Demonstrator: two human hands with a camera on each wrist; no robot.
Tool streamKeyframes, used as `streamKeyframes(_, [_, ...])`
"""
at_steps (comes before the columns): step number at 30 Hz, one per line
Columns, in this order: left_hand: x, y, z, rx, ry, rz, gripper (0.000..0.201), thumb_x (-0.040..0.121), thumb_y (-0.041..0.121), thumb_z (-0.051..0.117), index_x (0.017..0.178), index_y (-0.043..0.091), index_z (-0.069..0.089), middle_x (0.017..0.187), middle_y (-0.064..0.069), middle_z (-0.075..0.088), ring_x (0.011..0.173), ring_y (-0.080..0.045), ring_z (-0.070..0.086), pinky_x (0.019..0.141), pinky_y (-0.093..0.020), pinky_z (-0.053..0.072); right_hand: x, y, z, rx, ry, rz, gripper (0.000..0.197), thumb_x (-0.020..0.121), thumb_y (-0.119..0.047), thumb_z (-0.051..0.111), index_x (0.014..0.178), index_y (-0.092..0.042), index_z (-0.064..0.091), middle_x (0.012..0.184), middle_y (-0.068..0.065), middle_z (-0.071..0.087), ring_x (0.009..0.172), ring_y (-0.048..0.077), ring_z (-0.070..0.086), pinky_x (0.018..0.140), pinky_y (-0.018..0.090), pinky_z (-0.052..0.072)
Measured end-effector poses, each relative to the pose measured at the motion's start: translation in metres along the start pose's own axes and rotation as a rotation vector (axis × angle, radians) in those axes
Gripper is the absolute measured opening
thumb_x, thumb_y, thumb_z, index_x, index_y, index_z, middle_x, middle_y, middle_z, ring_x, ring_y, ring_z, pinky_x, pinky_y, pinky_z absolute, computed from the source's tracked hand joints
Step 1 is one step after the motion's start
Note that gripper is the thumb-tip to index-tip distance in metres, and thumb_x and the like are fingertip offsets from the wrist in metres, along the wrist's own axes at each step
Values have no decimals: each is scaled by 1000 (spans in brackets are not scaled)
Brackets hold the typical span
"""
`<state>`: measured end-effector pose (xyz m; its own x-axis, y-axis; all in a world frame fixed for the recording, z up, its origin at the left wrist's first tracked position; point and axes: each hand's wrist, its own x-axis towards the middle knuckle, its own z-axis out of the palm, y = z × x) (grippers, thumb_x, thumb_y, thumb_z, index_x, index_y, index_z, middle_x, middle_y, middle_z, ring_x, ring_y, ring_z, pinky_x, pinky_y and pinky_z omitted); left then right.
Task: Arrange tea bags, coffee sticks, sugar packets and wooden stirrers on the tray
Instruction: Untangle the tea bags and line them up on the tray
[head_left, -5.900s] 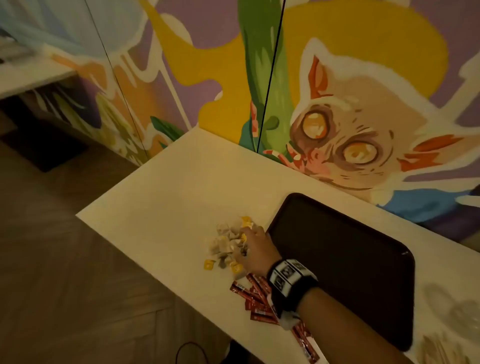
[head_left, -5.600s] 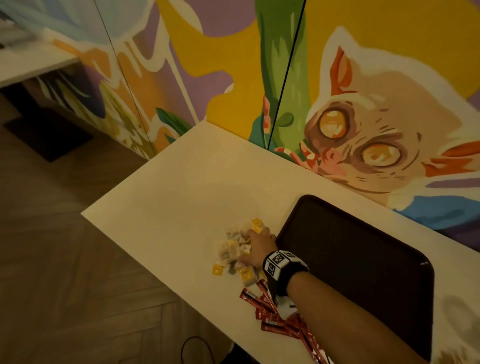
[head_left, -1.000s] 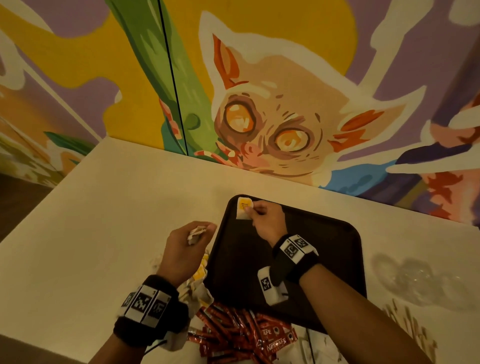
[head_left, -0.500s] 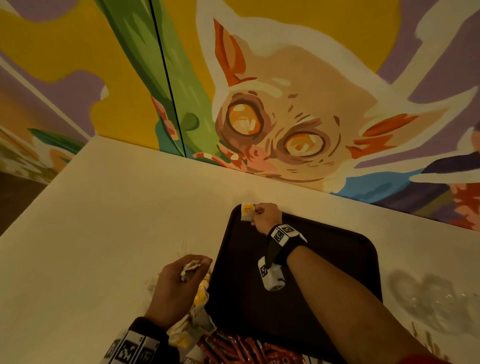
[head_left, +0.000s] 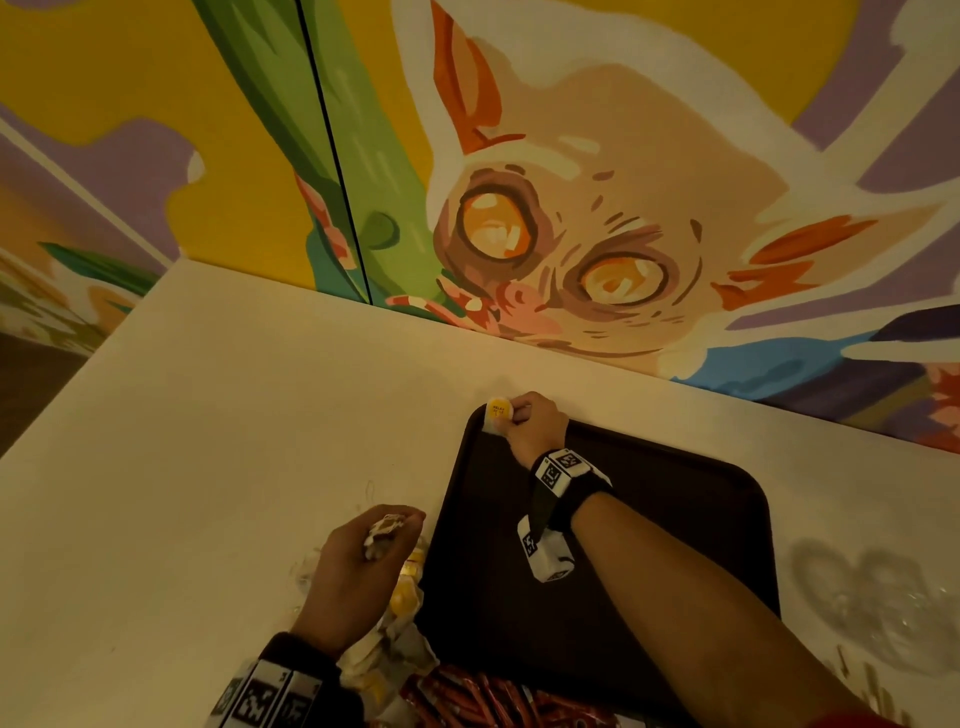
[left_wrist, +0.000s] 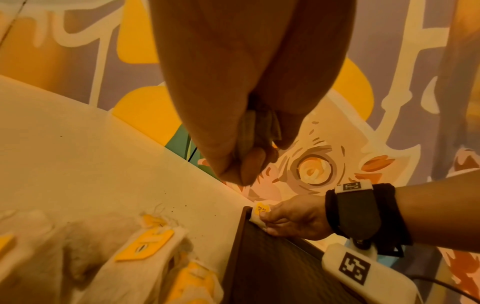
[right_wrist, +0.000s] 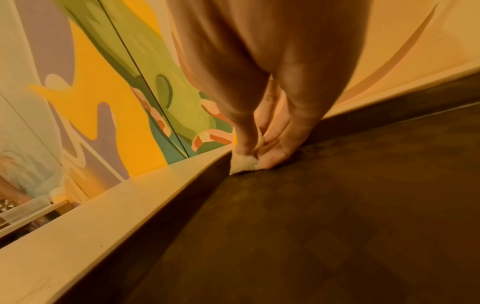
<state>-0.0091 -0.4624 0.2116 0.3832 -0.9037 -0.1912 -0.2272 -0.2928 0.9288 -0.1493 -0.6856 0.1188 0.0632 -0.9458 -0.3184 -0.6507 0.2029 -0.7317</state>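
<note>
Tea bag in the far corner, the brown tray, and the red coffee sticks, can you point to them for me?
tea bag (head_left: 497, 408), head view, on its yellow label.
brown tray (head_left: 675, 519), head view, on its bare floor.
red coffee sticks (head_left: 467, 696), head view, on the pile's middle.

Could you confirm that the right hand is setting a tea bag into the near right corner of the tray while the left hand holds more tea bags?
Not quite: the right hand is setting the tea bag into the far left corner of the tray, as the head view shows. The left hand does hold more tea bags.
</note>
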Motion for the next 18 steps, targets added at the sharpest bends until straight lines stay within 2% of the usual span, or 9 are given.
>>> streamKeyframes(1, [0, 0, 0, -3, 1, -5, 12, 91, 13, 63, 89, 19, 74, 86, 20, 71, 84, 3, 64, 70, -5, 44, -2, 0, 0, 6, 10, 0, 26, 80, -6, 78, 103, -6, 65, 97, 10, 71, 87, 17, 67, 60, 5, 43])
streamKeyframes(3, [0, -1, 1, -6, 5, -14, 12, 91, 13, 62, 90, 20, 73, 87, 19, 70, 84, 2, 64, 70, -6, 44, -3, 0, 3, 15, 28, -3, 34, 76, -4, 81, 105, -4, 62, 96, 11, 71, 87, 16, 66, 55, 0, 40])
streamKeyframes(5, [-1, -3, 1, -19, 5, -19, 13, 91, 13, 62, 91, 20, 73, 87, 15, 71, 84, -2, 65, 70, -8, 46, -4, -1, 7, 23, 44, -3, 42, 74, -5, 83, 109, -3, 60, 97, 13, 71, 91, 20, 68, 56, 2, 41])
streamKeyframes(6, [-1, -3, 1, -27, 5, -19, 13, 91, 13, 62, 91, 20, 73, 86, 12, 71, 83, -4, 66, 69, -10, 47, -3, -1, 9, 31, 51, -4, 45, 73, -5, 84, 110, -2, 58, 97, 14, 72, 93, 22, 69, 61, 5, 44])
streamKeyframes(9, [-3, -4, 1, -39, 3, -23, 13, 92, 13, 62, 90, 19, 73, 84, 8, 71, 81, -9, 66, 68, -12, 49, -2, -2, 13, 57, 62, 5, 49, 71, -6, 85, 111, -2, 56, 98, 17, 71, 94, 25, 69, 79, 28, 56])
streamKeyframes(12, [-5, 0, 0, -52, 9, -24, 13, 92, 13, 62, 90, 18, 73, 83, 5, 71, 75, -7, 65, 63, -10, 47, -2, -1, 14, 70, 64, 10, 51, 71, -4, 85, 112, -2, 55, 99, 18, 70, 94, 26, 69, 83, 35, 58])
streamKeyframes(15, [-6, 2, -1, -121, -3, -56, 11, 91, 11, 62, 91, 15, 72, 79, -12, 67, 61, -10, 62, 54, -15, 48, -4, 0, 10, 78, 44, 12, 52, 72, -5, 85, 114, -3, 54, 97, 15, 71, 92, 23, 70, 77, 29, 57])
streamKeyframes(17, [-6, 4, -1, -182, -24, -77, 11, 92, 10, 61, 93, 14, 71, 73, -17, 65, 57, -14, 61, 53, -23, 50, -9, -1, 3, 65, 26, 12, 55, 73, -9, 85, 118, -6, 53, 97, 12, 71, 89, 19, 68, 70, 21, 52])
streamKeyframes(18, [-6, 6, -1, -206, -34, -84, 11, 92, 9, 61, 95, 13, 70, 72, -18, 64, 56, -17, 61, 53, -27, 51, -12, -2, -2, 54, 28, 12, 55, 74, -10, 84, 119, -7, 53, 99, 11, 70, 89, 19, 67, 70, 21, 52])
